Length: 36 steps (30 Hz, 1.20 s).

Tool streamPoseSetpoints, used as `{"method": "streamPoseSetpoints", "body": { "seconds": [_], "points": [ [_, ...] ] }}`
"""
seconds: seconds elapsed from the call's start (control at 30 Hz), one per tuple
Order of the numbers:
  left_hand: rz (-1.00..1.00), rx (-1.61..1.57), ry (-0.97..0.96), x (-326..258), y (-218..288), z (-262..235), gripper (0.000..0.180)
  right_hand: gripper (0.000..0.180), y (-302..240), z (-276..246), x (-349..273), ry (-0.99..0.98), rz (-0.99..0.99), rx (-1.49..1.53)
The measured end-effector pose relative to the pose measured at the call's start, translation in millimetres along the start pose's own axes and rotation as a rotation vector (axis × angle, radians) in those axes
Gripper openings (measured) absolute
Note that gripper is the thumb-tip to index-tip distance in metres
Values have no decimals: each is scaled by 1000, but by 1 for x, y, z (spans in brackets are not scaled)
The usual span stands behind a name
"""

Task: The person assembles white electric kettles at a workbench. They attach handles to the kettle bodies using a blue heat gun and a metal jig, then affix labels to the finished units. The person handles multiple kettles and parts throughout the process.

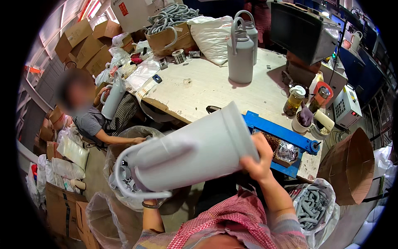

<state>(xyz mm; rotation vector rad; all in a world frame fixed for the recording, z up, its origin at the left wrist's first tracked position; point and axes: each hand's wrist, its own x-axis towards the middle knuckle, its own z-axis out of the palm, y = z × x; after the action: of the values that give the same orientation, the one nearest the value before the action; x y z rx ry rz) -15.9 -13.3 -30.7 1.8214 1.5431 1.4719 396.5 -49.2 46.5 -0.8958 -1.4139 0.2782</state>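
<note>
A large grey plastic jug (190, 149) with a long curved handle is held tilted in front of me, its wide end up to the right. My right hand (258, 157) grips the rim of that wide end, fingers wrapped over it. My left forearm, with a dark band at the wrist, rises toward the handle end, but the jug hides my left hand. Behind the wide end, a blue metal lever fixture (282, 133) sits on the table edge. Two more grey jugs (240, 62) stand upright on the table (195, 93).
A seated person (93, 122) at left handles another grey jug (112, 101). Bags of grey parts (311, 207) stand at lower right and under my jug. A box of grey handles (172, 39), a white sack (211, 37), a monitor (302, 31) and drink containers (294, 99) stand on the table.
</note>
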Motion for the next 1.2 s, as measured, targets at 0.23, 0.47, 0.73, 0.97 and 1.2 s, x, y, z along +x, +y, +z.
{"method": "streamPoseSetpoints", "body": {
  "seconds": [0.23, 0.47, 0.73, 0.97, 1.2],
  "points": [
    [28, -11, -21, 25, 5, 11, 34, 67, -1, -8, -6, -141, -69, -3],
    [34, -17, 33, 2, 9, -13, 35, 57, 35, 15, -3, 4, 400, 299],
    [16, 1, -11, 17, 1, -7, 35, 57, -9, 20, 1, -55, -105, 49],
    [72, -13, 77, 30, 12, -15, 35, 67, -17, 11, 3, -192, -201, 46],
    [152, -38, 182, 47, 29, -35, 35, 85, 29, 20, -17, -263, 45, 264]
  ]
}}
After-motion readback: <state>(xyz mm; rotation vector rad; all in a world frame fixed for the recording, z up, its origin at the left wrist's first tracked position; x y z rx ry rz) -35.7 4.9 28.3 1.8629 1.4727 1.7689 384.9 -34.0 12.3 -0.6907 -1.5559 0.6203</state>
